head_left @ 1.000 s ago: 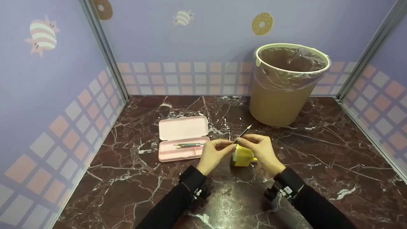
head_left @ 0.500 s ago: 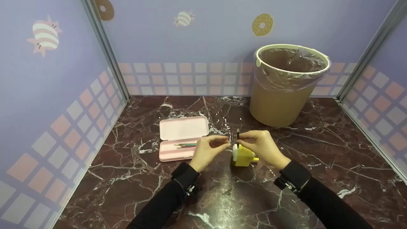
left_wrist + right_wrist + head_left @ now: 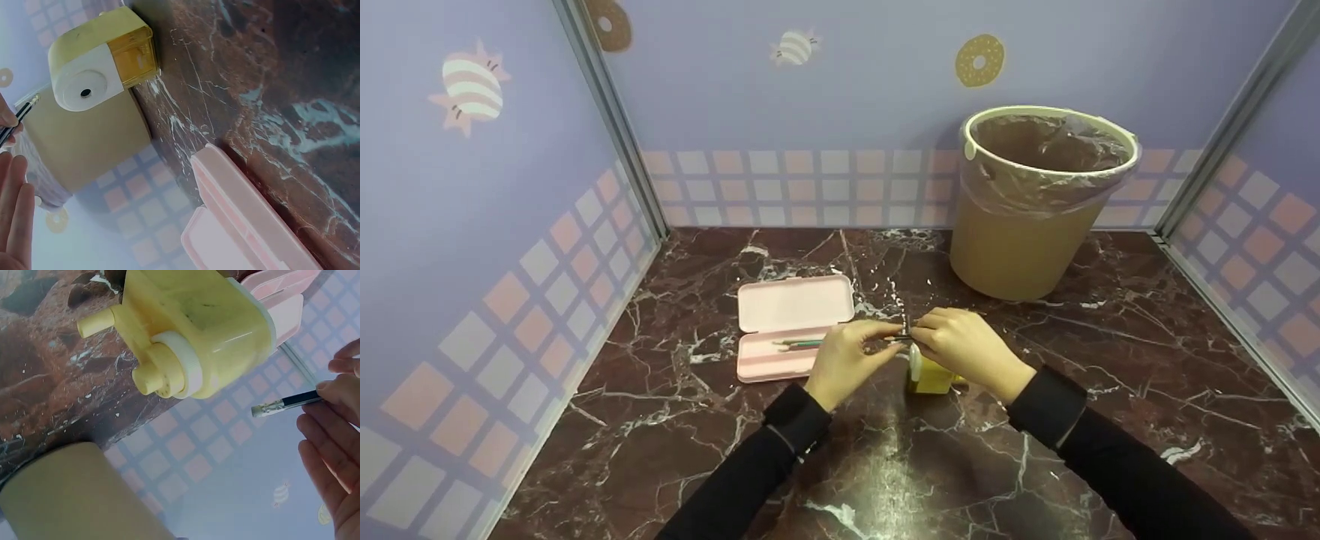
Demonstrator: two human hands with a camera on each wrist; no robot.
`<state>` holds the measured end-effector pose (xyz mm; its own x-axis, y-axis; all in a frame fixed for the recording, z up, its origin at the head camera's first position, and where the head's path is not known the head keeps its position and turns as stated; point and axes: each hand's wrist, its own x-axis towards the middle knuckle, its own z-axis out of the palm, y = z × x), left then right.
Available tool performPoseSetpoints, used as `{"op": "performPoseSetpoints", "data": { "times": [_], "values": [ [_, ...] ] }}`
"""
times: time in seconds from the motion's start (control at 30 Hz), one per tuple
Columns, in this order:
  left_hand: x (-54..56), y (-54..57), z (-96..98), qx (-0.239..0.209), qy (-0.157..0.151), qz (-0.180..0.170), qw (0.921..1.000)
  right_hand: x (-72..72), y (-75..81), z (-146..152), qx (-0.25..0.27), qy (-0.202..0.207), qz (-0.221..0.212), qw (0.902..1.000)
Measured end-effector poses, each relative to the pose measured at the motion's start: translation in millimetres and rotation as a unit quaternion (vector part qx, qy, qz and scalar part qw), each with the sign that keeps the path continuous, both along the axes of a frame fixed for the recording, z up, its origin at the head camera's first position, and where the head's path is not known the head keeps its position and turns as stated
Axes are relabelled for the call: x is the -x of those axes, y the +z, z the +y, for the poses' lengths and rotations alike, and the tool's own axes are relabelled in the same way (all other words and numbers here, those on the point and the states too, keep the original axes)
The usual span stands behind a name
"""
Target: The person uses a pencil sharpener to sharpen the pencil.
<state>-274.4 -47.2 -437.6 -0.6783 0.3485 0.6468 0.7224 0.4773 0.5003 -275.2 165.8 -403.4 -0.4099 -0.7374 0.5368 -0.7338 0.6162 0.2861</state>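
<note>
At the far left of my head feed I have the lilac side wall [image 3: 412, 195], a striped candy print [image 3: 472, 86] above its pink and pale squares; right of that, on the dark marbled tabletop [image 3: 660, 420], lies the pink case [image 3: 761, 369] with its lid [image 3: 795, 304] laid back; green pencils [image 3: 802, 345] rest in its tray, partly hidden by the left hand [image 3: 840, 364]; that hand's thumb and forefinger stand a little parted, one end of the dark pencil [image 3: 298, 400] showing between them, and I cannot tell whether they bear on it; the pencil is up off the table, between the two hands; its sharpened point shows on my left wrist feed, its metal-collared eraser end on the right one; just below sits the yellow sharpener [image 3: 934, 377], upright on the table; its white face [image 3: 111, 73], with a dark round hole [image 3: 85, 93], looks left, while its crank [image 3: 95, 323] is on the right; next I see the right hand [image 3: 967, 349], above the sharpener, thumb and fingers pinching the pencil, fingertips just beside the left hand's; farther back and right stands the tan bin [image 3: 1012, 255], well apart from both hands, a clear plastic liner [image 3: 1035, 196] folded over its rim; beyond it rises the right-hand wall [image 3: 1290, 135].
</note>
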Motion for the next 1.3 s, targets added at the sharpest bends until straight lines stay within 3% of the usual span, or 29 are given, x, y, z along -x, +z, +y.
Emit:
{"op": "performPoseSetpoints", "data": {
  "times": [0.13,0.3,0.6,0.9,1.13,1.3],
  "values": [
    [0.0,-1.9,-0.2,0.016,0.005,0.020,0.9997,0.8,-2.2,-1.1,-0.005,0.007,0.016,0.9998],
    [1.3,-4.4,-0.8,0.010,0.007,0.015,0.9998,1.3,-3.6,-1.1,-0.002,0.014,0.021,0.9997],
    [2.4,-8.3,-4.7,-0.034,0.004,-0.005,0.9994,0.2,-6.5,6.3,0.032,0.008,-0.021,0.9992],
    [0.2,-11.1,-12.2,-0.093,0.000,-0.044,0.9947,3.5,-15.5,24.0,0.064,-0.017,-0.071,0.9952],
    [0.0,-16.9,-16.3,-0.127,-0.015,-0.077,0.9887,6.5,-21.2,24.9,0.065,-0.003,-0.067,0.9956],
    [0.2,-16.9,-26.6,-0.116,-0.025,-0.116,0.9861,7.7,-22.6,20.3,0.064,0.008,-0.060,0.9961]
  ]
}}
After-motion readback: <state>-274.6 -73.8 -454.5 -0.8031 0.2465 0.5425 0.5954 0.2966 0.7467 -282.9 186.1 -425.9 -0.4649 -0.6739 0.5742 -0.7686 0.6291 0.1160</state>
